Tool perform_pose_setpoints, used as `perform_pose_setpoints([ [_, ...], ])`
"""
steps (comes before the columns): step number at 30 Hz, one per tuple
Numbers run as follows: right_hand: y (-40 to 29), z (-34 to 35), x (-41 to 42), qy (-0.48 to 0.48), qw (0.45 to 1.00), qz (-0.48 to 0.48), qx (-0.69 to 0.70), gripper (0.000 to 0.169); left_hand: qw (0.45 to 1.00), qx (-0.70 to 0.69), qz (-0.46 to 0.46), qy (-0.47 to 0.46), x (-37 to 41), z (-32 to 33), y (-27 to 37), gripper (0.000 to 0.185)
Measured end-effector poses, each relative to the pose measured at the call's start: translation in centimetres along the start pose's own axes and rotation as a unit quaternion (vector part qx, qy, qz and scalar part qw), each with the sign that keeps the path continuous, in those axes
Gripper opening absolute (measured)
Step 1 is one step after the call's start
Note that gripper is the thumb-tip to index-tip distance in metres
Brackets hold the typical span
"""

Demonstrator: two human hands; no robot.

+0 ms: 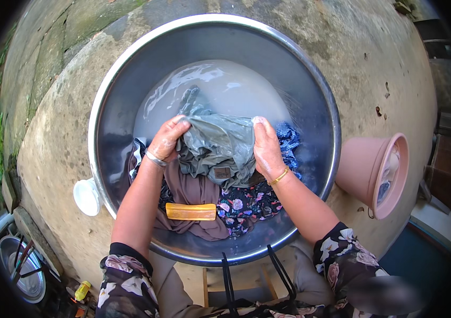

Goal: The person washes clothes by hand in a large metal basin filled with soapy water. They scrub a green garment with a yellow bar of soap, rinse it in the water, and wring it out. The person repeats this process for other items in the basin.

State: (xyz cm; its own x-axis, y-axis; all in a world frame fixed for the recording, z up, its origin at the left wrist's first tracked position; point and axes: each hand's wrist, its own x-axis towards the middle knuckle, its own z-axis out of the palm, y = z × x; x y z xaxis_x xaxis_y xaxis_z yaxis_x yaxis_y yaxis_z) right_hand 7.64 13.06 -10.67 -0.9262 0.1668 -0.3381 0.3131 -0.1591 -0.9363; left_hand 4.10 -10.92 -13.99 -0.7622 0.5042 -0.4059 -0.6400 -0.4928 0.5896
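Note:
A wet grey-green garment (225,139) with a small brown patch is stretched between my two hands above a large metal basin (214,18). My left hand (166,139) pinches its left edge; my right hand (266,149) grips the right edge, with whitish suds on the fingers. Part of the cloth trails into the cloudy water (225,87). Below it lie a brown cloth (197,185), a dark floral cloth (245,206) and, by my right hand, a blue patterned cloth (288,143). An orange-yellow bar (191,212), which looks like laundry soap, rests on the brown cloth.
A pink plastic bucket (362,171) holding cloth lies tilted on the concrete at the right. A small white tub (87,197) touches the basin's left side. At the lower left are a metal bowl (26,278) and a yellow bottle (82,290).

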Motion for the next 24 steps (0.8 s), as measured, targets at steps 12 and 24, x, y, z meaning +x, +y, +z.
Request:
perform_pose_setpoints([
  [12,0.8,-0.6,1.7,-0.125,0.891,0.252,0.356,0.042,0.706,0.594,0.382,0.042,-0.2,17.6,-4.0,0.02],
  [24,3.1,0.9,-1.1,-0.202,0.847,0.222,0.439,0.024,0.706,0.617,0.295,0.183,1.5,12.2,-7.4,0.028],
])
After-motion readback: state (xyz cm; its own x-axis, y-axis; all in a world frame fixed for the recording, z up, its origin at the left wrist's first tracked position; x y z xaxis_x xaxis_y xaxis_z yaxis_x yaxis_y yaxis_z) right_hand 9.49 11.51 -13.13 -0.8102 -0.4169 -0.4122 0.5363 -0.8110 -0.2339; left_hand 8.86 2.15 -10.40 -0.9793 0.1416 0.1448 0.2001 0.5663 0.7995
